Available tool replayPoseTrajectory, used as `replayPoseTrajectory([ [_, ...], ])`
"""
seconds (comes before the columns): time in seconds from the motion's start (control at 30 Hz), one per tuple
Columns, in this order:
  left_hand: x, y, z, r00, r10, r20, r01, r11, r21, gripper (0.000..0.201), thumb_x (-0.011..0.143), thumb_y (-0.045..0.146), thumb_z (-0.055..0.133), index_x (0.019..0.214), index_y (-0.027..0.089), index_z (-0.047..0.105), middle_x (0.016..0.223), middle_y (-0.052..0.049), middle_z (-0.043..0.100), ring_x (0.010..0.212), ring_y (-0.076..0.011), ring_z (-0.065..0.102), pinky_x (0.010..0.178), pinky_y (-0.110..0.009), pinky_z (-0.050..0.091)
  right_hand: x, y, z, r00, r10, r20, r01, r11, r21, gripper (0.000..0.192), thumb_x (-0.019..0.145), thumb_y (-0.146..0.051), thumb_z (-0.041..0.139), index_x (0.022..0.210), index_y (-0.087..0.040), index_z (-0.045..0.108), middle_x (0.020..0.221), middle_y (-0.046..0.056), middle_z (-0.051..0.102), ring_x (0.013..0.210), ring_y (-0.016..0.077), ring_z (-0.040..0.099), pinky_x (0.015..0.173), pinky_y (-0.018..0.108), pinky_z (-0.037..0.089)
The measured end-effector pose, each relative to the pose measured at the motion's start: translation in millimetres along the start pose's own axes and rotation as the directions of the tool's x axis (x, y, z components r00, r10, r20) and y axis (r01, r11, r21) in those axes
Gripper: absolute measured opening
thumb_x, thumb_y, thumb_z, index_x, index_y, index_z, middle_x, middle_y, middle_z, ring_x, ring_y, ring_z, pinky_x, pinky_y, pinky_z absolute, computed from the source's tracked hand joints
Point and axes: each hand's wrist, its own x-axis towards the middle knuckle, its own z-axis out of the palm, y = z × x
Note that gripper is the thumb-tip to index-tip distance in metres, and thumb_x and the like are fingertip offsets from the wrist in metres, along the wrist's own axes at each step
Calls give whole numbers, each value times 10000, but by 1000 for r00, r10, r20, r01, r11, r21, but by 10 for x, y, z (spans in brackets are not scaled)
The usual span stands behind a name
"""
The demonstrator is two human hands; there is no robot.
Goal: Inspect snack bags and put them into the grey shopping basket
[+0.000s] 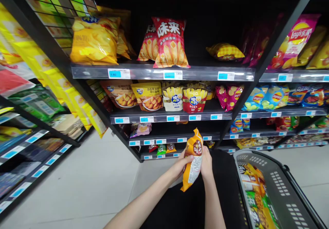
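Observation:
An orange snack bag (193, 160) with a white printed panel is held upright, slightly tilted, in front of the lower shelves. My left hand (181, 164) grips its left side, the thumb lying across the front. On the opposite edge my right hand (206, 162) is closed around the bag, with most of its fingers hidden behind it. To the right stands a grey shopping basket (279, 179), and inside it lie several snack bags (258, 198) in orange, green and yellow.
Black shelving (164, 72) with price labels spans the front, holding yellow chip bags (95, 40), red snack bags (171, 42) and standing pouches (195, 99). Yellow packets (55, 78) hang on the left beside another shelf unit (38, 167). Pale floor tiles (102, 177) show below.

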Motion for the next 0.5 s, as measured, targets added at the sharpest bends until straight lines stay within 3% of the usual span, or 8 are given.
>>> replayPoseTrajectory([
  [0.07, 21, 26, 14, 994, 85, -67, -76, 989, 128, 614, 599, 314, 752, 1146, 174, 514, 1065, -99, 642, 984, -261, 602, 870, -343, 447, -14, -47, 21, 997, 43, -72, -41, 999, 22, 409, 823, -534, 431, 868, -174, 620, 856, 71, 646, 818, 222, 597, 772, 355, 447],
  [0.13, 57, 21, 10, 969, 205, -140, -159, 945, 287, 611, 638, 340, 722, 1175, 184, 474, 1063, -92, 635, 977, -248, 603, 855, -339, 455, -45, -95, 62, 996, 58, -64, -51, 992, 112, 415, 830, -527, 428, 931, -164, 604, 915, 81, 648, 858, 226, 602, 787, 351, 450],
  [0.23, 109, -38, -50, 876, 411, -251, -225, 810, 542, 532, 762, 414, 593, 1212, 184, 430, 1184, -117, 567, 1112, -249, 529, 933, -370, 410, -110, -128, 171, 992, 19, 126, -48, 970, 237, 439, 788, -470, 549, 1119, -182, 519, 1088, 90, 616, 992, 232, 582, 863, 352, 440],
  [0.3, 128, -60, -105, 826, 498, -263, -222, 717, 661, 466, 842, 437, 462, 1233, 185, 434, 1293, -125, 486, 1237, -241, 414, 1024, -390, 320, -144, -118, 245, 974, 23, 224, -92, 949, 301, 602, 688, -395, 691, 1200, -203, 441, 1169, 94, 581, 1041, 235, 567, 902, 358, 433],
  [0.33, 133, -53, -128, 827, 507, -242, -218, 686, 694, 452, 860, 433, 426, 1238, 187, 444, 1329, -120, 454, 1273, -235, 367, 1056, -391, 275, -152, -108, 269, 968, 42, 246, -126, 932, 340, 678, 638, -362, 740, 1215, -209, 420, 1183, 94, 573, 1045, 238, 568, 912, 366, 433],
  [0.4, 139, 3, -154, 871, 459, -176, -213, 675, 707, 441, 851, 409, 447, 1239, 198, 467, 1353, -100, 441, 1287, -231, 347, 1081, -386, 234, -153, -89, 280, 966, 98, 240, -193, 890, 414, 742, 576, -330, 783, 1214, -209, 425, 1167, 91, 581, 1035, 248, 575, 925, 393, 432],
  [0.5, 139, 131, -145, 940, 317, -129, -177, 772, 610, 483, 739, 332, 619, 1193, 199, 519, 1297, -87, 512, 1217, -259, 440, 1046, -386, 300, -138, -90, 217, 961, 186, 204, -264, 834, 484, 690, 571, -344, 779, 1179, -185, 494, 1069, 89, 631, 999, 271, 594, 917, 432, 435],
])
